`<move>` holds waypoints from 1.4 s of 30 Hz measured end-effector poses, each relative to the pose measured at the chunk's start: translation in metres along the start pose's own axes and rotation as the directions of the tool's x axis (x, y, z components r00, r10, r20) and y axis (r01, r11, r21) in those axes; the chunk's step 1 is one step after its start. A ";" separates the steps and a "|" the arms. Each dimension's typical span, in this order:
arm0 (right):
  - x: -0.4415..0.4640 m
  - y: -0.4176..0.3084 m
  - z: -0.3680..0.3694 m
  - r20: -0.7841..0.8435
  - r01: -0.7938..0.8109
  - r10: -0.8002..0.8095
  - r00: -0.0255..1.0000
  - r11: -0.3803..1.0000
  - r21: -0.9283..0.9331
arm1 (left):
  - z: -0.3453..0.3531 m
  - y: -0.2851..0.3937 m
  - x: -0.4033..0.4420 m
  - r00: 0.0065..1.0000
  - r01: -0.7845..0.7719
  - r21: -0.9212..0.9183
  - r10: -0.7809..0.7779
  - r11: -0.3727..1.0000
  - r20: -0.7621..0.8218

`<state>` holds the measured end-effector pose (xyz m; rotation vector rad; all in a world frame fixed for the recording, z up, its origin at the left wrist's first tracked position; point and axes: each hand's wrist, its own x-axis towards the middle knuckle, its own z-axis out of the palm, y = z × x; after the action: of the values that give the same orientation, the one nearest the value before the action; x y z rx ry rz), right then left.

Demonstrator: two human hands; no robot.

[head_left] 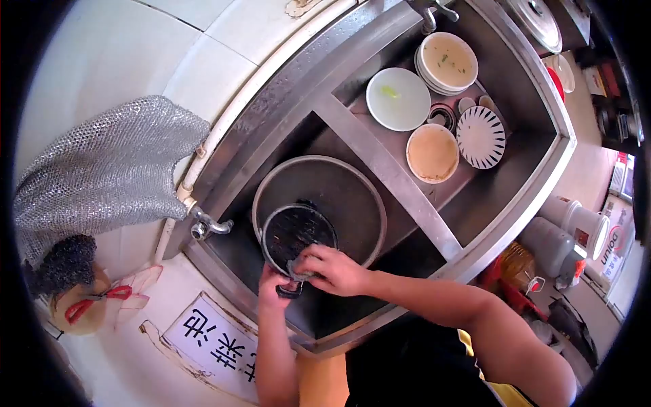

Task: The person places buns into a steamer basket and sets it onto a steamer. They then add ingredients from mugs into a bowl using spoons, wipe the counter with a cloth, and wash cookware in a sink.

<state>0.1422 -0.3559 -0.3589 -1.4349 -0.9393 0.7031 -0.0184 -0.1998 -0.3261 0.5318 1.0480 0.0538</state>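
A small black-bottomed pot [291, 230] with two black side handles is tilted over a wide round metal basin [376, 197] in the left sink compartment. My left hand [272, 286] grips the pot's rim beside its near handle [290, 292]. In my right hand [333, 271] is a grey scouring pad [298, 269], its fingers closed over it and pressing it to the pot's near inner edge. Dark wet residue shows on the pot's inside.
The right compartment holds stacked bowls [447, 61], a pale plate [399, 100], a brown-stained bowl [432, 153] and a striped dish [481, 137]. A metal divider [386, 173] separates the compartments. One tap [210, 226] juts over the left corner; another [430, 17] is at the back.
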 end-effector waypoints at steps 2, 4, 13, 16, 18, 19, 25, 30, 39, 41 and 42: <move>-0.007 0.019 -0.004 0.116 0.056 -0.037 0.993 0.984 -0.167 | -0.017 -0.001 0.001 0.999 0.037 0.058 -0.039 0.998 0.028; 0.031 0.054 -0.011 -0.064 -0.099 0.082 0.995 0.938 -0.331 | -0.025 -0.005 0.001 0.976 0.169 0.047 -0.174 0.985 0.135; 0.013 0.010 0.012 0.030 0.028 -0.027 0.999 0.998 -0.053 | -0.023 -0.011 0.003 0.997 0.037 0.025 -0.036 0.999 -0.063; 0.063 0.038 0.004 -0.107 -0.077 0.067 0.992 0.993 -0.094 | -0.009 -0.008 0.000 0.983 0.154 -0.033 -0.150 0.988 0.104; 0.030 0.021 0.001 -0.014 -0.023 0.022 1.000 0.998 -0.066 | -0.030 -0.008 0.003 0.992 0.089 -0.030 -0.086 0.996 0.090; 0.008 0.014 -0.005 0.091 0.029 -0.026 0.995 0.999 -0.036 | -0.036 -0.009 0.005 0.997 0.021 -0.041 -0.018 0.999 0.077; 0.038 0.038 -0.001 -0.445 -0.618 0.517 0.731 0.778 -0.112 | -0.019 -0.030 -0.003 0.994 0.061 0.080 -0.068 0.995 0.090; 0.019 -0.032 0.046 -0.198 -0.373 0.347 0.917 0.921 -0.116 | 0.022 -0.021 -0.010 0.979 -0.079 0.060 0.088 0.995 -0.183; 0.071 -0.006 0.040 -0.491 -0.530 0.480 0.727 0.847 0.042 | -0.020 -0.048 -0.006 0.995 -0.073 0.204 0.085 0.976 -0.052; 0.041 -0.028 0.052 -0.262 -0.346 0.349 0.899 0.936 0.061 | -0.009 -0.036 -0.008 0.971 -0.080 0.035 0.086 0.996 -0.223; 0.025 -0.028 0.042 -0.265 -0.340 0.342 0.901 0.939 0.056 | -0.007 -0.029 -0.008 0.972 -0.085 0.034 0.090 0.996 -0.216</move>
<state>0.1146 -0.3144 -0.3325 -1.6609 -0.4736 0.7400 -0.0343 -0.2245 -0.3354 0.6045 1.2397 0.1805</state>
